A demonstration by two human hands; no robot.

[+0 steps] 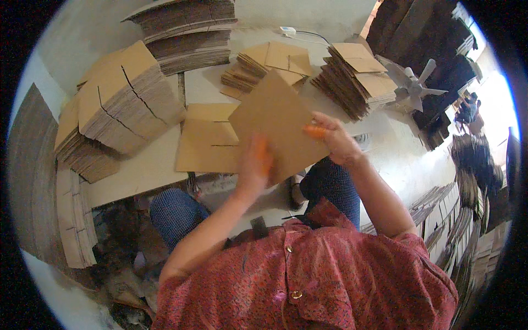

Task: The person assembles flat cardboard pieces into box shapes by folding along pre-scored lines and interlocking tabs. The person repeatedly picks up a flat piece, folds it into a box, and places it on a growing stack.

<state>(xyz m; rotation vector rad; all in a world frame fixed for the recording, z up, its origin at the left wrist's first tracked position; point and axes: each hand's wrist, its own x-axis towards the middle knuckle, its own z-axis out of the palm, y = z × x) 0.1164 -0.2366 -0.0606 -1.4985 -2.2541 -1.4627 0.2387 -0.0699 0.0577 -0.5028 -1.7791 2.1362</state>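
A square brown cardboard sheet (280, 121) is tilted cornerwise in front of me, above the table. At its right corner my right hand (338, 140) is closed on the edge, with something orange on the fingers. My left hand (254, 165) lies against the sheet's lower left side; motion smears its fingers, which also show orange, so their grip cannot be made out. Beneath the sheet, partly covered, a flat slotted cardboard piece (201, 140) rests on the table's near part.
Slotted cardboard stacks stand around: a large one (118, 104) at left, a tall one (187, 38) at the back, a fanned pile (264, 63) in the middle, and another stack (355, 77) at right. Beside that stands a fan (415, 85). A cable with a white plug (287, 31) lies behind.
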